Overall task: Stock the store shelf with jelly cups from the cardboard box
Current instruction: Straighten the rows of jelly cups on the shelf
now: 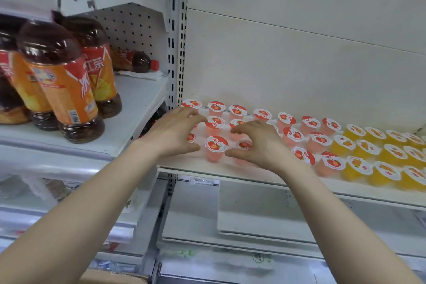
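Observation:
Several pink strawberry jelly cups (215, 148) with red-and-white lids stand in rows on the white shelf (253, 175). Several orange jelly cups (359, 165) fill the rows to their right. My left hand (177, 131) hovers over the leftmost cups, fingers spread and loosely bent, partly covering one cup (191, 137). My right hand (258, 143) is spread the same way over the cups beside it, hiding part of a cup (244, 145). One front-row cup stands between the two hands. Neither hand plainly grips a cup. A corner of the cardboard box (110, 278) shows at the bottom edge.
Upright brown tea bottles with orange labels (69, 85) crowd the neighbouring shelf on the left, and one bottle (136, 60) lies on its side behind them. A slotted metal upright (177, 53) divides the two bays. White lower shelves (253, 221) sit below.

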Action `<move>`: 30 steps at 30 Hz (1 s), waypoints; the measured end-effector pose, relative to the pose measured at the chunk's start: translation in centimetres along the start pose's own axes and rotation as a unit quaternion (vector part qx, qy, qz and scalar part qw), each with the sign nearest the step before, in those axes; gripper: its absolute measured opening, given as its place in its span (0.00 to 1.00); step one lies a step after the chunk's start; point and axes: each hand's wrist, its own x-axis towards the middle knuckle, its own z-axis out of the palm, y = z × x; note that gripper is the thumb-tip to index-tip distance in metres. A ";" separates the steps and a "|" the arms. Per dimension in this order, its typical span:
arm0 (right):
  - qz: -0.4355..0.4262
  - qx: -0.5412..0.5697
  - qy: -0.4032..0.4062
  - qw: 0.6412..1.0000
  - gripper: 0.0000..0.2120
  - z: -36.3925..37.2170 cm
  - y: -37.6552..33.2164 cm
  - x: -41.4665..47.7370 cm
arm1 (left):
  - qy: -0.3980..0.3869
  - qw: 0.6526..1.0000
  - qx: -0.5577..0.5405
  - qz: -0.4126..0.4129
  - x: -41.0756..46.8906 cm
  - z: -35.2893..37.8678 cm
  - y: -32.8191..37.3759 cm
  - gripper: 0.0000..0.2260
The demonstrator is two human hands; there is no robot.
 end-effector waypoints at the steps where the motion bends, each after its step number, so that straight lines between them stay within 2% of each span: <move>1: -0.014 -0.006 -0.008 1.000 0.30 0.0 -0.4 0.4 | 0.000 1.000 -0.002 -0.023 -0.2 -0.1 -0.4 0.29; 5: -0.050 -0.023 -0.031 0.998 0.28 1.0 -1.8 1.5 | -0.012 0.997 0.001 -0.074 -1.1 0.1 -0.5 0.26; 8: -0.070 -0.030 -0.025 0.997 0.22 1.8 -2.2 1.8 | -0.002 0.996 -0.015 -0.085 -1.4 0.4 -0.4 0.17; 11: -0.077 -0.023 -0.022 0.997 0.20 2.1 -2.1 2.0 | 0.005 0.996 -0.030 -0.079 -1.5 0.1 -0.4 0.14; 16: -0.094 -0.023 -0.025 0.995 0.20 2.0 -1.9 2.1 | 0.002 0.997 -0.039 -0.064 -2.0 0.0 -0.5 0.14; 20: -0.089 -0.008 -0.041 0.995 0.25 1.6 -1.5 2.7 | 0.001 0.997 -0.044 -0.058 -2.2 -0.3 -0.7 0.15; 22: -0.080 0.015 -0.022 0.996 0.26 1.3 -1.0 3.7 | 0.028 0.996 -0.052 -0.074 -1.6 -0.7 -0.9 0.17; 25: -0.062 -0.017 0.018 0.998 0.21 0.8 -0.2 5.6 | 0.074 0.989 -0.053 -0.117 0.6 -1.0 -1.5 0.19; 27: -0.051 -0.048 0.007 0.998 0.21 0.8 0.0 6.6 | 0.049 0.987 -0.043 -0.147 2.2 -1.0 -1.8 0.22; 30: -0.047 -0.066 -0.017 0.997 0.23 1.2 0.0 7.5 | -0.033 0.985 -0.045 -0.163 3.8 -0.8 -1.9 0.27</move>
